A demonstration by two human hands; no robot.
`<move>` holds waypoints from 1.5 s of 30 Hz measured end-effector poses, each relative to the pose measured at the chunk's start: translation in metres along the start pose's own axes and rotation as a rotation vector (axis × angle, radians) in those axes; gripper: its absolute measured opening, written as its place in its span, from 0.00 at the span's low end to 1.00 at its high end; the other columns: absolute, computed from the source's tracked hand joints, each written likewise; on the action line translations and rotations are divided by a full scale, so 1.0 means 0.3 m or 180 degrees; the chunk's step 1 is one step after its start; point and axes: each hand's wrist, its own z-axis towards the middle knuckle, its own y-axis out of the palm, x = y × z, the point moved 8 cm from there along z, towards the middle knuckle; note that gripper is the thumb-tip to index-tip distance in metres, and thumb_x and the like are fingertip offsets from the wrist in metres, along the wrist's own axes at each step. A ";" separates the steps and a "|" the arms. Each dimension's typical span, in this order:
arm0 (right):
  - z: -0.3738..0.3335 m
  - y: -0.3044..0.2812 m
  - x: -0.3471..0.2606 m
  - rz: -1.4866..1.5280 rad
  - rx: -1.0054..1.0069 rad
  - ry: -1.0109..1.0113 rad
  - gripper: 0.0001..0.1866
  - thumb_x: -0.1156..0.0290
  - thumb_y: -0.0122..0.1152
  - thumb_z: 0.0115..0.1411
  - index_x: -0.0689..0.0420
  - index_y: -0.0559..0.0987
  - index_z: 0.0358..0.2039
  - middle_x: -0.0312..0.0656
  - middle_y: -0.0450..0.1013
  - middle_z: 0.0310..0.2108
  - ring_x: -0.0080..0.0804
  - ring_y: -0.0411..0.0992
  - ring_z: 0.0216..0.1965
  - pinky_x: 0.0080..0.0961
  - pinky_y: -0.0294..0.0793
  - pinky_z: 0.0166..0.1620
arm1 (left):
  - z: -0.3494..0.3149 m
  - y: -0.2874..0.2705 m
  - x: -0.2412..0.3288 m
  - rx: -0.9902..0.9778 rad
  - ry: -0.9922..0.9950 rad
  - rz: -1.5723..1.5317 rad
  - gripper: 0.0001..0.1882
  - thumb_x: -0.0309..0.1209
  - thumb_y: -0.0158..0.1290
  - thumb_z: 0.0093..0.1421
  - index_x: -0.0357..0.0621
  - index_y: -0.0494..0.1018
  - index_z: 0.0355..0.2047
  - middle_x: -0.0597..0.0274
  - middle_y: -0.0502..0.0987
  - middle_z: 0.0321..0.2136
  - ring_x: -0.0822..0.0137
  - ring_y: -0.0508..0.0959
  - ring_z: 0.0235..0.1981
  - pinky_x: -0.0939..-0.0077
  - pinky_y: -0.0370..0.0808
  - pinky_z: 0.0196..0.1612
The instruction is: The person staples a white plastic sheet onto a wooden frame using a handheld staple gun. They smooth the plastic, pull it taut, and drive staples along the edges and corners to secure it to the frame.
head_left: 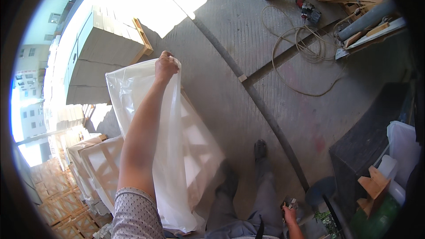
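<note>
My left arm is stretched forward, and my left hand (167, 66) is closed on the top edge of a translucent plastic sheet (166, 150). The sheet hangs in folds from it and drapes over a wood-framed crate (197, 150) with pale sides, whose slats show through. Low on the right, my right hand (290, 216) is closed around a small object (292, 202) with a metallic, yellowish end. Its kind is too small to tell. My legs and dark shoes are beside the crate.
A stack of pale boards (104, 57) with a wooden pallet (142, 37) is ahead left; more crates (57, 181) are farther left. A coiled hose (305, 48) and a red-black power tool (307, 11) lie on the grooved concrete floor. A dark box (367, 137) stands right.
</note>
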 end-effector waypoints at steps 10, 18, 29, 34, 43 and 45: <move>0.090 0.085 -0.077 0.0084 -0.0107 0.0068 0.16 0.61 0.62 0.55 0.64 0.80 0.31 0.38 0.76 0.27 0.27 0.72 0.28 0.30 0.70 0.33 | -0.167 0.099 -0.410 -0.0486 0.0373 0.1164 0.35 0.28 0.49 0.63 0.45 0.49 0.69 0.44 0.77 0.49 0.53 0.80 0.43 0.61 0.74 0.49; 0.083 0.089 -0.182 0.0392 -0.0120 0.0002 0.13 0.63 0.62 0.55 0.63 0.79 0.29 0.35 0.73 0.24 0.23 0.68 0.24 0.30 0.67 0.29 | -0.922 -0.111 -0.302 -0.1279 -0.0542 0.3394 0.26 0.52 0.51 0.60 0.36 0.74 0.38 0.42 0.79 0.39 0.47 0.79 0.43 0.53 0.73 0.47; 0.070 0.057 -0.348 -0.0200 -0.0178 -0.0159 0.16 0.60 0.64 0.53 0.64 0.79 0.23 0.35 0.70 0.19 0.24 0.66 0.22 0.31 0.64 0.26 | -1.362 0.099 -0.438 -0.1334 -0.0601 0.2628 0.06 0.29 0.44 0.61 0.40 0.70 0.33 0.47 0.79 0.24 0.42 0.79 0.25 0.47 0.75 0.30; 0.081 0.057 -0.359 0.0259 -0.0196 -0.0114 0.16 0.61 0.64 0.52 0.64 0.79 0.24 0.34 0.70 0.20 0.23 0.65 0.20 0.31 0.63 0.25 | -1.426 0.329 -0.405 -0.1798 -0.0597 0.2056 0.08 0.31 0.48 0.60 0.40 0.71 0.36 0.46 0.77 0.36 0.43 0.80 0.32 0.48 0.76 0.35; 0.144 0.027 -0.343 0.0413 -0.0317 -0.0164 0.11 0.65 0.60 0.55 0.61 0.80 0.28 0.37 0.75 0.23 0.27 0.73 0.23 0.28 0.71 0.28 | -1.496 -0.094 -0.170 0.0379 -0.0163 0.2472 0.26 0.31 0.61 0.53 0.40 0.68 0.52 0.49 0.71 0.48 0.48 0.71 0.50 0.56 0.69 0.52; 0.170 0.028 -0.350 0.0463 -0.0307 -0.0222 0.11 0.66 0.58 0.55 0.62 0.80 0.29 0.37 0.75 0.24 0.28 0.74 0.23 0.28 0.73 0.28 | -1.470 -0.237 -0.189 0.0858 -0.0593 0.2764 0.29 0.34 0.61 0.53 0.39 0.66 0.54 0.49 0.70 0.50 0.44 0.69 0.52 0.50 0.70 0.49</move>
